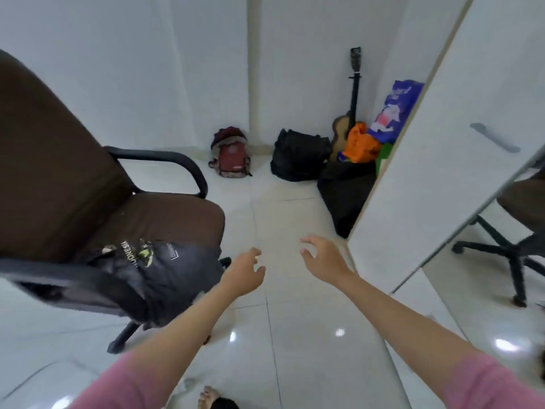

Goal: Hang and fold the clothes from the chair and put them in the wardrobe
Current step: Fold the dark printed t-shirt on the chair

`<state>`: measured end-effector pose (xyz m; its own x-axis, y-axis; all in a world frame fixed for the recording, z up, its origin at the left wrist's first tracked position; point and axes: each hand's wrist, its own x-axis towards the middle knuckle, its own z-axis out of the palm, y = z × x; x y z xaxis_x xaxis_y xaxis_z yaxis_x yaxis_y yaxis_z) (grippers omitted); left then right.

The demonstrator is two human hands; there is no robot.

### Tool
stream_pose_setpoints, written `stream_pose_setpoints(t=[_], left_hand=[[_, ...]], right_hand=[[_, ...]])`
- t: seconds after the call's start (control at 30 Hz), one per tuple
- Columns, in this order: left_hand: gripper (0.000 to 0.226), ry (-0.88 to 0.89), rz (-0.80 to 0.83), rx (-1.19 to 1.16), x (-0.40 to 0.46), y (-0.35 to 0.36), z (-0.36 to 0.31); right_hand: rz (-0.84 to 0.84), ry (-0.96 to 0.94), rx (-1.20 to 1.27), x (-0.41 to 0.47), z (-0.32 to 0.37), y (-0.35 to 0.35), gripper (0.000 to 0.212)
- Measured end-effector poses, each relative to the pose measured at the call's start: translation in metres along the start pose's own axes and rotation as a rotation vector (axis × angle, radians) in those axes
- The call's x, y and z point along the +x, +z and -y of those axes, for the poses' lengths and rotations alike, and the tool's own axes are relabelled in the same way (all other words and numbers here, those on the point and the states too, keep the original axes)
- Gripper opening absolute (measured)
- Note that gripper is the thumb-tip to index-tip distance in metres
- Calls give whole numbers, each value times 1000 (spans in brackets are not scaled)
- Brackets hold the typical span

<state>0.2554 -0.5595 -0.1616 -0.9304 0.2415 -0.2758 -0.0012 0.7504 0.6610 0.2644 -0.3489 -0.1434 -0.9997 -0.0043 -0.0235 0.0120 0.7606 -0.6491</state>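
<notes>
A brown office chair (73, 184) with black armrests stands at the left. A dark grey garment (165, 273) with a printed logo lies crumpled on the front of its seat and hangs over the edge. My left hand (244, 273) hovers just right of the garment, fingers loosely curled, holding nothing. My right hand (324, 258) is stretched out over the floor, fingers spread and empty. The white wardrobe door (460, 137) with a metal handle stands open at the right.
A red backpack (230, 156), a black bag (298, 154), a small guitar (348, 125) and coloured plastic bags (371, 137) sit against the far wall. A mirror (507, 237) at the right reflects the chair. Glossy white tiles cover the floor.
</notes>
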Motion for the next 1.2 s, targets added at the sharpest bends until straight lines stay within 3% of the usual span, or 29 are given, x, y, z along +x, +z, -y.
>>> stream_pose_setpoints(t=[0.33, 0.6, 0.9, 1.2], left_hand=[[37, -354, -262, -243, 24, -108, 151], [32, -574, -434, -457, 41, -146, 230], [28, -863, -631, -684, 117, -170, 300], [42, -1183, -506, -638, 185, -147, 358]], right_hand=[[328, -207, -41, 136, 121, 144, 33], [590, -296, -39, 207, 177, 231, 26], [865, -465, -146, 339, 219, 334, 25], [1172, -560, -285, 447, 242, 448, 24]])
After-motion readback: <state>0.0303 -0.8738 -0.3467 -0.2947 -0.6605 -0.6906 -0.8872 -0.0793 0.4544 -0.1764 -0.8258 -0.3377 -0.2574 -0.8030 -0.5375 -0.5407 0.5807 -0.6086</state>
